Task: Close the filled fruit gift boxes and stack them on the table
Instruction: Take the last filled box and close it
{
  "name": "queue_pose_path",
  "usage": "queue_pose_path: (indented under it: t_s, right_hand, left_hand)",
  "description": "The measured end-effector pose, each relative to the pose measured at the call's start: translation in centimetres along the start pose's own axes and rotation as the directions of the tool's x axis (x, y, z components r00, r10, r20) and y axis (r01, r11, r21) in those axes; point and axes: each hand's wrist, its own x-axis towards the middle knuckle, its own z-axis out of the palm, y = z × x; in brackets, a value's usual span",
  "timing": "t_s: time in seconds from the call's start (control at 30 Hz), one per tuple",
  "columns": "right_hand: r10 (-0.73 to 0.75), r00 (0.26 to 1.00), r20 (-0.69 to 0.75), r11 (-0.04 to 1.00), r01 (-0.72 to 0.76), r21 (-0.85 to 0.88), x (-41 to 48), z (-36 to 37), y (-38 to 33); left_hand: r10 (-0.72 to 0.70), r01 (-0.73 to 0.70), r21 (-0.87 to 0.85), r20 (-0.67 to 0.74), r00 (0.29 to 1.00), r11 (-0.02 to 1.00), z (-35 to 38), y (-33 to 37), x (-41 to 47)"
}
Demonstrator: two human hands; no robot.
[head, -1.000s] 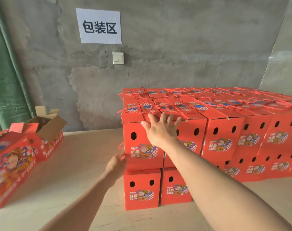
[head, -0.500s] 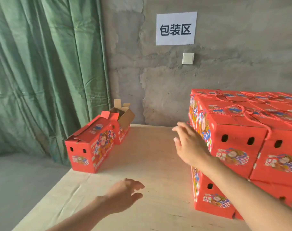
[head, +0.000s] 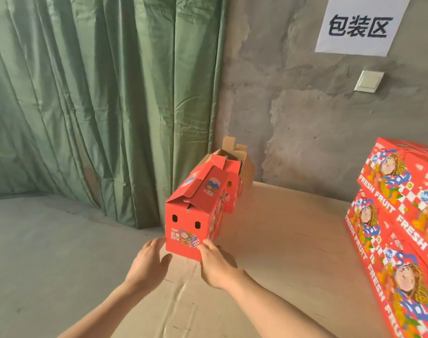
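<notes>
- Swung away from the stacked boxes (head: 398, 240), now well off to the right, and brought both hands across to the near gift box (head: 191, 223) by the left edge of the tabletop (head: 293, 240).
- Found that box standing on the tabletop straight ahead of the hands. Saw its short end, with two round holes, turned toward the person, and its long axis running away toward the wall and slightly rightward.
- Held the left hand (head: 149, 262) open, fingers straight and spread, fingertips at the lower left corner of the near end, gripping nothing.
- Held the right hand (head: 218, 264) open too, fingers reaching the lower right corner of the same end. Could not tell for sure whether either hand pressed the card or only came up beside it.
- Noted both hands about equally near, one at each side of the short end, so judged a two-handed hold along the long sides the likely next move.
- Saw the top flaps folded over loosely, one lifted at an angle with a gap beneath, so judged the closing not yet done.
- Spotted a second box (head: 242, 167) just behind, along the same line, with brown flaps standing open.
</notes>
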Motion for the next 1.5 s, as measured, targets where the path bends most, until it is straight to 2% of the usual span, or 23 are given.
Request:
queue_pose_path:
  t_s: [0.13, 0.3, 0.53, 0.67, 0.83, 0.93, 0.97, 1.03, 1.1, 1.13, 1.17, 1.2, 1.23, 1.3, 1.37, 1.4, 1.43, 1.5]
  right_hand:
    - [0.066, 0.994, 0.083, 0.997, -0.068, 0.026, 6.1, 0.8, 0.2]
    - [0.098, 0.988, 0.122, 0.978, -0.119, 0.171, 10.4, 2.1, 0.4]
    - [0.027, 0.996, -0.080, 0.981, -0.011, 0.192, 7.2, 2.6, 3.0]
    - [0.020, 0.992, -0.121, 0.979, 0.005, 0.202, 2.5, 2.1, 6.9]
    - [0.058, 0.988, -0.141, 0.949, -0.010, 0.316, -4.7, 1.0, 12.3]
    - [0.173, 0.980, -0.096, 0.902, -0.118, 0.414, -8.5, 0.1, 15.9]
    - [0.237, 0.967, -0.091, 0.868, -0.169, 0.467, -9.4, -0.3, 17.2]
    - [0.452, 0.888, -0.087, 0.677, -0.278, 0.681, -10.7, -1.7, 19.2]
    - [0.679, 0.716, -0.161, 0.491, -0.280, 0.825, -11.4, -3.8, 20.9]
    - [0.747, 0.632, -0.207, 0.449, -0.250, 0.858, -11.5, -5.0, 21.4]
    - [0.763, 0.603, -0.232, 0.433, -0.210, 0.877, -11.3, -6.0, 21.4]
    - [0.719, 0.657, -0.224, 0.449, -0.194, 0.872, -11.1, -6.8, 20.8]
    - [0.632, 0.753, -0.181, 0.493, -0.210, 0.844, -10.6, -7.4, 20.0]
    - [0.438, 0.897, -0.058, 0.685, -0.292, 0.667, -9.5, -8.2, 17.9]
    - [0.309, 0.950, -0.054, 0.910, -0.279, 0.306, -8.0, -8.4, 15.8]
    - [0.258, 0.962, -0.087, 0.961, -0.246, 0.127, -7.2, -8.3, 14.7]
    - [0.208, 0.973, -0.096, 0.978, -0.208, 0.013, -6.5, -8.0, 13.5]
    - [0.157, 0.987, -0.022, 0.985, -0.159, -0.072, -5.5, -6.8, 11.6]
  left_hand:
    - [0.014, -0.020, -0.115, -0.051, 0.999, 0.993, -0.4, -0.7, 4.4]
    - [0.030, -0.047, -0.200, -0.089, 0.996, 0.979, 0.3, -0.1, 8.5]
    - [0.173, -0.220, -0.267, -0.188, 0.967, 0.938, 0.5, 3.2, 11.0]
    - [0.256, -0.304, -0.284, -0.194, 0.947, 0.909, 1.0, 5.2, 10.9]
    - [0.308, -0.345, -0.163, -0.216, 0.927, 0.924, 1.2, 6.2, 10.3]
    - [0.273, -0.278, 0.000, -0.182, 0.944, 0.961, 1.2, 5.8, 10.3]
    - [0.247, -0.243, 0.044, -0.156, 0.956, 0.969, 1.2, 5.6, 10.2]
    - [0.224, -0.219, 0.087, -0.054, 0.973, 0.972, 1.4, 5.4, 9.9]
    - [0.308, -0.308, -0.020, 0.132, 0.942, 0.951, 2.1, 5.7, 9.2]
    - [0.364, -0.353, -0.087, 0.223, 0.904, 0.931, 2.6, 6.1, 8.6]
    - [0.399, -0.378, -0.126, 0.279, 0.874, 0.917, 3.0, 6.5, 7.9]
    - [0.401, -0.377, -0.137, 0.289, 0.869, 0.916, 3.3, 6.7, 7.2]
    - [0.376, -0.353, -0.134, 0.264, 0.888, 0.926, 3.5, 6.9, 6.6]
    - [0.309, -0.292, -0.112, 0.197, 0.930, 0.950, 3.3, 7.2, 5.3]
    - [0.290, -0.278, -0.093, 0.155, 0.944, 0.956, 3.0, 7.3, 4.1]
    - [0.293, -0.285, -0.074, 0.153, 0.944, 0.956, 2.8, 7.4, 3.4]
    - [0.297, -0.299, -0.009, 0.161, 0.941, 0.954, 2.6, 7.4, 2.7]
    - [0.299, -0.342, 0.297, 0.181, 0.937, 0.891, 2.6, 7.6, 2.3]
